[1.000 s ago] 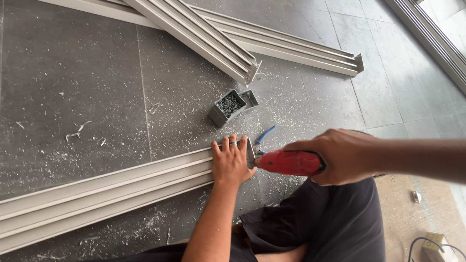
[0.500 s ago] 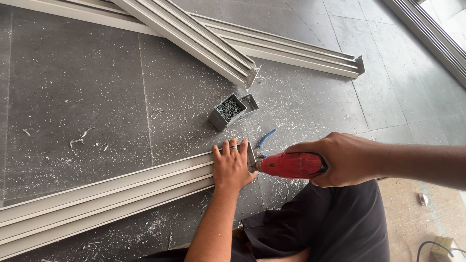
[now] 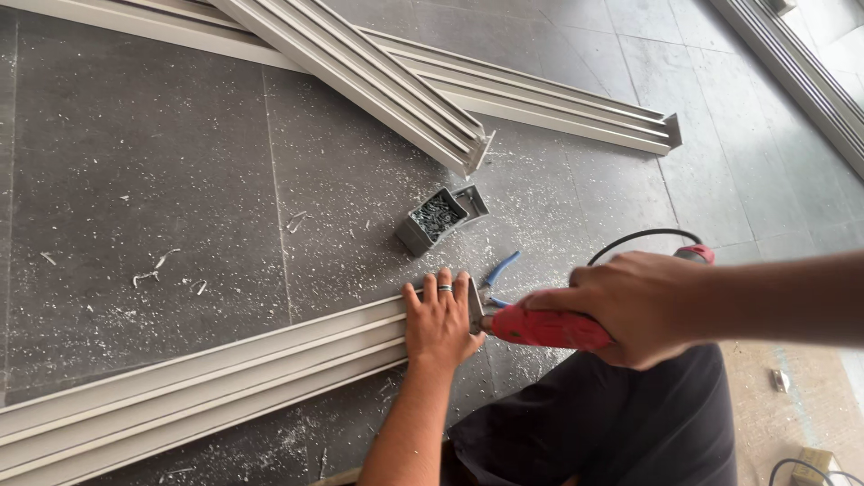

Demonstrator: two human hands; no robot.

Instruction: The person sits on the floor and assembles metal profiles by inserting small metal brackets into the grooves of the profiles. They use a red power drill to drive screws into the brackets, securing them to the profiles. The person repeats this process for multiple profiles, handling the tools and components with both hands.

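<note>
1. Left hand (image 3: 439, 322) lies flat, fingers spread, pressed on the end of a long pale aluminium track profile (image 3: 198, 387) on the grey tile floor (image 3: 135, 180); palm down, gripping nothing. A ring shows on one finger.
2. Right hand (image 3: 634, 306) is wrapped tight around a red power drill (image 3: 549, 328), its nose against the profile's end, just beside the left hand's fingertips.
3. A black cord (image 3: 630, 241) loops up from behind the right hand.
4. Blue-handled pliers (image 3: 497, 274) lie on the floor just beyond the profile's end, near the left fingertips.
5. A small grey open box (image 3: 432, 220), square, holds dark screws; its lid lies touching it on the far side. No label can be made out.
6. Two more profiles (image 3: 540, 99) lie crossed at the top.
7. Pale metal shavings are scattered over the tiles.
</note>
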